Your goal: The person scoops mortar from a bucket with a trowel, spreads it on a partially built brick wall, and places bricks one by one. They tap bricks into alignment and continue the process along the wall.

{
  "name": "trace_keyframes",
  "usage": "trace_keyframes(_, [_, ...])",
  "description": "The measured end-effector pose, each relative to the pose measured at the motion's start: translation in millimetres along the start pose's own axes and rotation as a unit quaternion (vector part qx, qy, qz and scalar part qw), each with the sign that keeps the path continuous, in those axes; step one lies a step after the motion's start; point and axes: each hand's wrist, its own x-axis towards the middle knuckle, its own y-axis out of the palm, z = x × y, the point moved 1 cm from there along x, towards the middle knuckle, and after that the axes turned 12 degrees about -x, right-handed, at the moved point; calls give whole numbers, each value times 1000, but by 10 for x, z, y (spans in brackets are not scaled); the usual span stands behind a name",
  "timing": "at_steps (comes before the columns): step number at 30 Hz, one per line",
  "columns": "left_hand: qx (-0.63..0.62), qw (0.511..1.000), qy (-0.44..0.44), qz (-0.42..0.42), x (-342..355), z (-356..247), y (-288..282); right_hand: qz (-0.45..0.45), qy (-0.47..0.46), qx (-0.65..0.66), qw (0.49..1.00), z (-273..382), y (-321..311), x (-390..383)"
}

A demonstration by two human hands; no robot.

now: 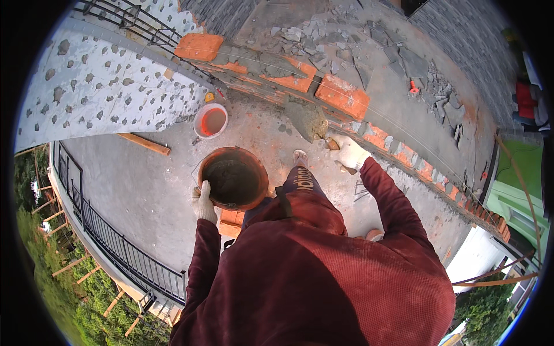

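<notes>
My left hand (203, 203), in a whitish work glove, grips the rim of a round orange-brown bucket (262, 183) with grey mortar (232, 180) inside. Gloved the same way, my right hand (350, 153) is closed round the handle of a trowel (309, 122). Its mortar-smeared blade points away to the left, beside the low brick wall (378, 136). Orange bricks (342, 96) lie along the wall top with grey mortar between and on them. A string line (271, 64) runs along above the wall.
A white bucket (211, 120) with orange-lined insides stands on the concrete floor, a yellow tape measure (209, 97) near it. Broken grey tiles (404, 60) litter the ground beyond the wall. A black railing (124, 245) edges the left drop. Bricks (231, 221) sit beneath the mortar bucket.
</notes>
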Motion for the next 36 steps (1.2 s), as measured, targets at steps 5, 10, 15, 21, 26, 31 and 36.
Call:
trace_keyframes(5, [33, 995, 25, -85, -45, 178, -423, -124, -20, -36, 991, -136, -589, 262])
trace_keyframes(10, [25, 989, 29, -142, -224, 185, -688, -303, -78, -186, 932, -199, -839, 554])
trace_keyframes(15, [9, 990, 20, -136, -227, 192, -853, -377, -19, -355, 855, -197, -547, 772])
trace_keyframes(21, [-2, 990, 22, -138, -171, 203, -777, -357, 15, -183, 916, -179, -267, 524])
trace_keyframes(26, [30, 992, 3, -125, -49, 173, -502, -103, 74, 439, 890, -141, -94, 104])
trace_keyframes(31, [54, 996, -6, -69, 83, 32, -163, -104, 64, 501, 857, -44, 262, 365])
trace_keyframes(36, [71, 997, 8, -31, 221, -61, -97, -163, 75, 256, 950, -197, 198, 383])
